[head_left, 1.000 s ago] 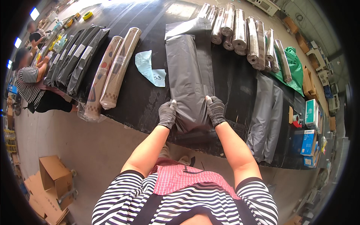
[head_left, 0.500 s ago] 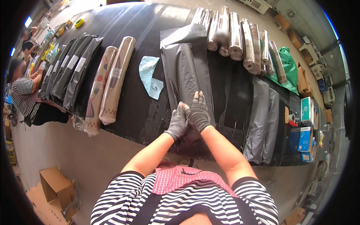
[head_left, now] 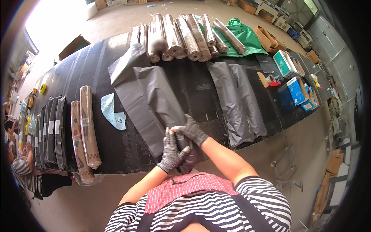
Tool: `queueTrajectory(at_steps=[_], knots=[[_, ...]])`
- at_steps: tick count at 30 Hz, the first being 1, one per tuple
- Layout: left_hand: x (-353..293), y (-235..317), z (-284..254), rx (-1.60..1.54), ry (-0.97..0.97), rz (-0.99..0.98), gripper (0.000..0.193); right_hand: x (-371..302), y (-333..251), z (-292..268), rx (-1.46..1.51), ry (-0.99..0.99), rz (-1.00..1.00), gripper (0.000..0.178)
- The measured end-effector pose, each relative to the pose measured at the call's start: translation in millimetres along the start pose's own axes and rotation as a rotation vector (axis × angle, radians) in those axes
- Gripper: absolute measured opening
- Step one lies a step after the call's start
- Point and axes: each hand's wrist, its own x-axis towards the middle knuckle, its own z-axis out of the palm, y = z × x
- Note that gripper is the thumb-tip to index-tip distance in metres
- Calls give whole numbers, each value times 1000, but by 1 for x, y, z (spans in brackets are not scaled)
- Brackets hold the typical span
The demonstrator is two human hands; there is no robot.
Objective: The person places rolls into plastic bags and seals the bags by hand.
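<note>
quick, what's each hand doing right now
left hand: closed on the near end of the grey plastic bag.
right hand: closed on the same end, from the other side.

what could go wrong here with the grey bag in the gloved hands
1. Both hands, left and right, bunch the near end of the grey bag at the table edge; the film might crease or tear.
2. The far end of the bag lies against the rolls; a pull may drag or nudge them.
3. The blue sheet sits right beside the bag and could get swept off.
</note>
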Motion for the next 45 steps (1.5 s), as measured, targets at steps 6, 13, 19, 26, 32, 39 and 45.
queueTrajectory(at_steps=[6,13,19,26,32,39,45], knots=[[49,76,56,-64,-170,165,122,-26,-1,-138,-308,167,84,119],[41,73,105,109,-599,104,97,15,49,-181,-536,254,295,118],[29,-3,9,-16,-92,211,57,10,75,-193,-456,330,105,117],[-35,-153,-218,738,494,-680,56,29,19,-84,-396,137,-443,58],[-55,-224,-288,546,258,-1127,105,24,31,53,-873,8,-340,71],[-40,-252,-330,493,244,-1046,116,5,12,81,-973,40,-256,70],[-83,-245,-307,-1434,348,-301,70,12,-43,107,-220,-4,-256,66]])
